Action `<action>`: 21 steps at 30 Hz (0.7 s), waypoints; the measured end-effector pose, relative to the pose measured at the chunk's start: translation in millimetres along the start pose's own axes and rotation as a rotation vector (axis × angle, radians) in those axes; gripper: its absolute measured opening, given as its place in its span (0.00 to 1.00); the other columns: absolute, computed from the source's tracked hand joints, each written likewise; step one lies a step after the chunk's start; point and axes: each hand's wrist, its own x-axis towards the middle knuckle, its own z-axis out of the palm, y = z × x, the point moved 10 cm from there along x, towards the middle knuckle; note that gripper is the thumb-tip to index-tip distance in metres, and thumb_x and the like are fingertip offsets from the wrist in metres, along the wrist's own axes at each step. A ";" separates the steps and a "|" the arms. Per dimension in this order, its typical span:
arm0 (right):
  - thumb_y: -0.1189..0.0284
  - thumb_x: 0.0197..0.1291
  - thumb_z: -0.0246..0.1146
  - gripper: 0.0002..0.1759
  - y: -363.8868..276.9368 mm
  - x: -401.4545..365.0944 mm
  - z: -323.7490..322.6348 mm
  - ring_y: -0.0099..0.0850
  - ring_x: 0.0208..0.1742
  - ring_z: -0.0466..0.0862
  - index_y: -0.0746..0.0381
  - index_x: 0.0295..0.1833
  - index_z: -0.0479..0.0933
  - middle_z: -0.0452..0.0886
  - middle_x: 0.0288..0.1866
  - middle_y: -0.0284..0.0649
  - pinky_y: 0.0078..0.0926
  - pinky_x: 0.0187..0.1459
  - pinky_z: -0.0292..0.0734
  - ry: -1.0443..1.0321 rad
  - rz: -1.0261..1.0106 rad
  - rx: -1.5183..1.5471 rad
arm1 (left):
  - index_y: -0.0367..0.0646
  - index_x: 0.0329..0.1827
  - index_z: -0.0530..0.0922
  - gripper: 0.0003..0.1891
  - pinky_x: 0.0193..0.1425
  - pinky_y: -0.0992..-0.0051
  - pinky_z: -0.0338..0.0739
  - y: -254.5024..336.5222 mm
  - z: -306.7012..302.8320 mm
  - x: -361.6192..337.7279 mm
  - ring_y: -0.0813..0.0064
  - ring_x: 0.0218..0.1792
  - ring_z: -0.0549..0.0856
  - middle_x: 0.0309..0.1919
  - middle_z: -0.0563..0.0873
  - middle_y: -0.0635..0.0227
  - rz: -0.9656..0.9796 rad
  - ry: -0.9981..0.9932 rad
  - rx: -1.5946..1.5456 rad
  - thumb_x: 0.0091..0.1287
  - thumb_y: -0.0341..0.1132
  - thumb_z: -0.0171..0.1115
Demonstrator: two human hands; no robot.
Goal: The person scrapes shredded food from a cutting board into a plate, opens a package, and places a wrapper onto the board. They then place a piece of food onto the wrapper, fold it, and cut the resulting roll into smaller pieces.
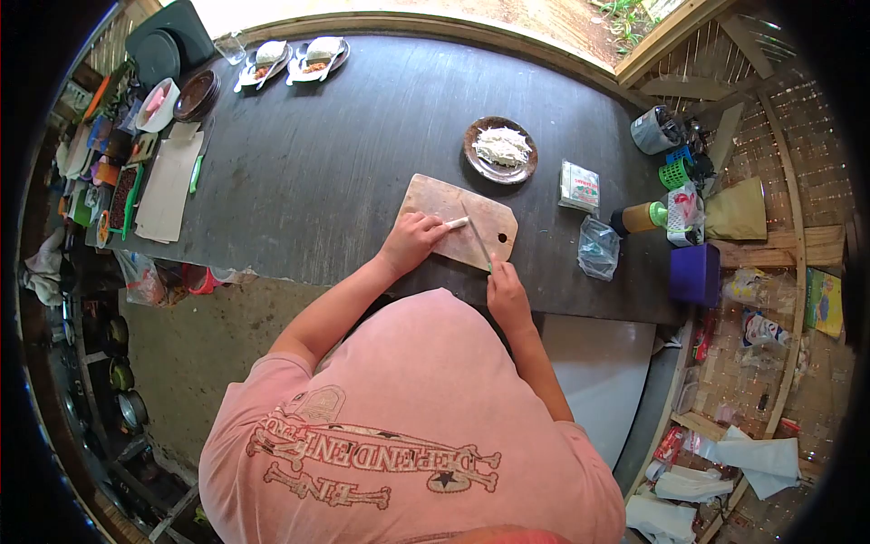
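A wooden cutting board (435,201) with a hole near one corner lies at the table's front edge. My left hand (413,243) is closed round a thin white roll (459,222), pressing it to the board. In my right hand (507,295) is the handle of a knife (478,240). Its blade slants over the board, close beside the free end of the roll. Beyond the board, a brown plate (471,156) carries a heap of thin white strips (503,145).
Right of the board lie a square white packet (580,186) and a clear plastic bag (599,248). A jar with a green lid (639,218) and a purple box (695,273) stand farther right. Two plates of food (317,59) are at the back left, near stacked brown dishes (197,96).
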 end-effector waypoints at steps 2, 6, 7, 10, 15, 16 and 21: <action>0.80 0.77 0.63 0.28 -8.4 -0.5 2.0 0.57 0.58 0.89 0.71 0.80 0.75 0.84 0.62 0.56 0.49 0.59 0.87 -0.006 -0.035 0.018 | 0.51 0.59 0.92 0.12 0.61 0.60 0.84 -0.4 -2.2 -0.1 0.65 0.52 0.90 0.52 0.93 0.73 0.004 0.024 -0.024 0.74 0.35 0.75; 0.81 0.76 0.64 0.29 -15.6 3.4 9.3 0.58 0.60 0.89 0.71 0.81 0.75 0.85 0.62 0.57 0.48 0.62 0.87 -0.073 -0.025 0.033 | 0.51 0.57 0.93 0.12 0.60 0.60 0.85 -2.8 -4.9 0.7 0.64 0.51 0.90 0.51 0.93 0.72 -0.020 0.033 -0.081 0.72 0.34 0.77; 0.82 0.75 0.65 0.30 -15.4 3.3 11.3 0.58 0.62 0.88 0.71 0.81 0.75 0.85 0.63 0.58 0.47 0.63 0.86 -0.095 -0.007 0.033 | 0.51 0.57 0.93 0.12 0.60 0.60 0.86 -1.5 -6.6 1.3 0.64 0.50 0.90 0.50 0.93 0.72 -0.022 0.041 -0.087 0.72 0.34 0.77; 0.80 0.77 0.63 0.28 -25.0 4.1 7.4 0.57 0.59 0.89 0.71 0.80 0.76 0.86 0.60 0.56 0.48 0.60 0.87 -0.056 -0.057 0.019 | 0.51 0.59 0.93 0.15 0.59 0.61 0.86 -0.8 -10.9 3.4 0.64 0.49 0.90 0.48 0.93 0.72 -0.044 0.031 -0.097 0.71 0.33 0.77; 0.81 0.76 0.62 0.28 -26.1 0.3 15.4 0.57 0.59 0.89 0.72 0.80 0.76 0.87 0.61 0.57 0.48 0.60 0.88 -0.057 -0.061 -0.005 | 0.51 0.59 0.94 0.14 0.56 0.62 0.85 -4.0 -9.9 1.9 0.65 0.46 0.89 0.45 0.92 0.72 -0.036 0.063 -0.104 0.71 0.33 0.78; 0.81 0.76 0.62 0.28 -26.0 -0.8 18.0 0.56 0.59 0.90 0.72 0.80 0.75 0.87 0.61 0.57 0.48 0.60 0.88 -0.068 -0.065 -0.031 | 0.51 0.57 0.94 0.13 0.55 0.62 0.85 -5.4 -9.4 0.9 0.65 0.45 0.89 0.44 0.92 0.72 -0.034 0.079 -0.118 0.71 0.33 0.78; 0.82 0.77 0.63 0.29 -32.6 -4.2 17.7 0.56 0.57 0.90 0.73 0.81 0.74 0.87 0.60 0.58 0.47 0.60 0.88 -0.041 -0.084 -0.076 | 0.51 0.54 0.95 0.11 0.53 0.62 0.84 -7.0 -10.8 1.9 0.66 0.43 0.89 0.43 0.91 0.73 -0.031 0.076 -0.122 0.71 0.34 0.78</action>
